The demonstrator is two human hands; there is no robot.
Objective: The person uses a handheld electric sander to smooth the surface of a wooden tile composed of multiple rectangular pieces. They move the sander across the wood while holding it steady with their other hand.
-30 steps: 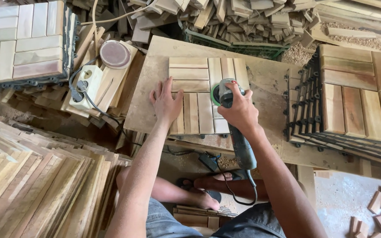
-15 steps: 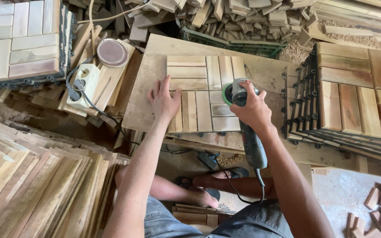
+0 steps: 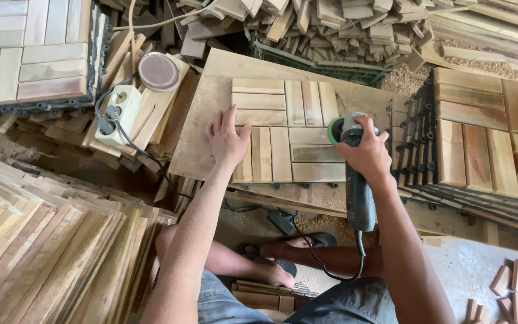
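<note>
Near edge of view: the person's knees and sandalled feet (image 3: 283, 246), power cord trailing down from the sander.

Right hand (image 3: 367, 153) wrapped round the neck of the angle sander (image 3: 355, 180), fingers curled tight on the body. Green-rimmed disc sits at the right edge of the wooden deck tile (image 3: 289, 132), about mid-height, partly off the tile.

Left hand (image 3: 228, 141) lies flat on the tile's lower left corner, fingers spread, pinning it down.

Tile rests near the middle of the plywood work board (image 3: 205, 120). Slats look pale and even; I cannot tell sanded from unsanded areas, so progress is uncertain. Judgement: sanding under way.

Surroundings: slat stack (image 3: 49, 252) at left, power strip (image 3: 118, 114) and spare sanding disc (image 3: 159, 71) beyond it, tile pile (image 3: 487, 138) at right, offcut heap (image 3: 331, 24) at the far side. Sawdust-strewn workshop floor.
</note>
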